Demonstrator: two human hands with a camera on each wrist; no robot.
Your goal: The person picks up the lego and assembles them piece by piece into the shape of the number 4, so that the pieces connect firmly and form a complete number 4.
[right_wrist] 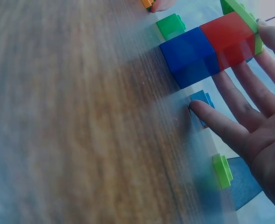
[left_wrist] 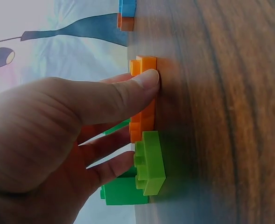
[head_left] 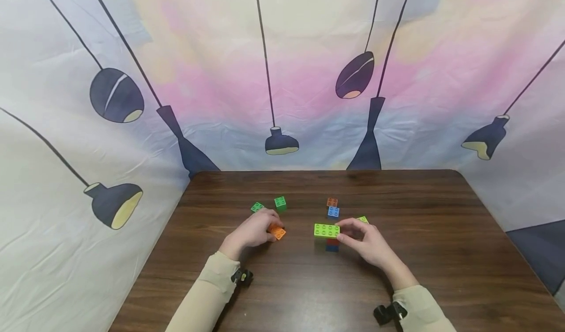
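Note:
My left hand pinches an orange toy brick low at the table, its thumb along the near side. Beside its other fingers is a lime green brick, in the left wrist view. My right hand holds the right end of a long lime brick between thumb and fingers. That brick lies across the top of a red brick, which sits on a dark blue brick; its left end juts out past this upright stack.
Two green bricks lie beyond my left hand. Further back in the middle are a light blue brick and an orange-brown one. Another lime brick shows behind my right hand. A printed cloth hangs behind the wooden table.

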